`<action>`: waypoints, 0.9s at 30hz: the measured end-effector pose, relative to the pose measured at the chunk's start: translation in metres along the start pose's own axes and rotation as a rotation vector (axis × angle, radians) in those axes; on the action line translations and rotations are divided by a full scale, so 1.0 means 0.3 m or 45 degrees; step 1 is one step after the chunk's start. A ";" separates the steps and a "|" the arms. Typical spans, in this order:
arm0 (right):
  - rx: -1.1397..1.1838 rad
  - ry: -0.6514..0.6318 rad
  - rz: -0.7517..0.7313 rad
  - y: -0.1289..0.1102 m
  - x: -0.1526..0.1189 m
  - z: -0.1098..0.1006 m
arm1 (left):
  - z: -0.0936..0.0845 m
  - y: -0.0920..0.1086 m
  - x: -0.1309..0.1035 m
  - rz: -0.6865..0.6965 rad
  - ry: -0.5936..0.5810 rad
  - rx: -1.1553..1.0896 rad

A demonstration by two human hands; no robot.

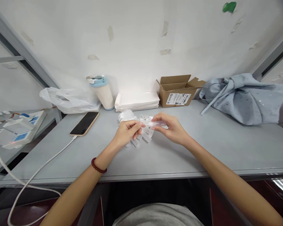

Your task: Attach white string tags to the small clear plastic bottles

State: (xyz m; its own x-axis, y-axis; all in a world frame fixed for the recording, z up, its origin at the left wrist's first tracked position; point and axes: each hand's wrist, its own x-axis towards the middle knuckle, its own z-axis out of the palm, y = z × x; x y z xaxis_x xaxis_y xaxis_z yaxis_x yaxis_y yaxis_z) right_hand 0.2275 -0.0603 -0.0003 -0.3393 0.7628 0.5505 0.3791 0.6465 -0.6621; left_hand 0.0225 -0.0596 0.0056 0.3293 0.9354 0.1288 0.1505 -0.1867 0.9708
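Observation:
My right hand (168, 127) is closed around a small translucent squeeze bottle (160, 123), held level with its white tip pointing left. The fingers of my left hand (129, 130) are pinched together right at that tip; whatever sits between them is too small to name. Below and behind both hands lies a loose pile of small clear and white plastic pieces (146, 135), some with thin white loops. Part of this pile is hidden by my hands.
Along the wall stand a plastic bag (69, 100), a tumbler (103, 94), a stack of white sheets (136, 102), an open cardboard box (176, 94) and a blue-grey cloth bag (247, 100). A phone (85, 123) with a charging cable (54, 155) lies left, near a power strip (25, 130).

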 end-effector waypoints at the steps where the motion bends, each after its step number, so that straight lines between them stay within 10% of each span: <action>1: 0.005 0.001 -0.003 0.001 0.000 0.001 | 0.000 -0.001 0.000 -0.002 -0.001 -0.002; 27: 0.064 -0.060 -0.065 0.017 -0.012 0.025 | 0.012 -0.015 -0.007 -0.080 -0.081 -0.025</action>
State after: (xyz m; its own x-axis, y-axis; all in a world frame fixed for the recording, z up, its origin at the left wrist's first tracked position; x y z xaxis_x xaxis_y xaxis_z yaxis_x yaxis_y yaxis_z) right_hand 0.2244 -0.0599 -0.0094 -0.3980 0.7265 0.5602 0.3172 0.6820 -0.6590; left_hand 0.0245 -0.0617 0.0002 0.3785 0.9239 0.0553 0.1543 -0.1219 0.9805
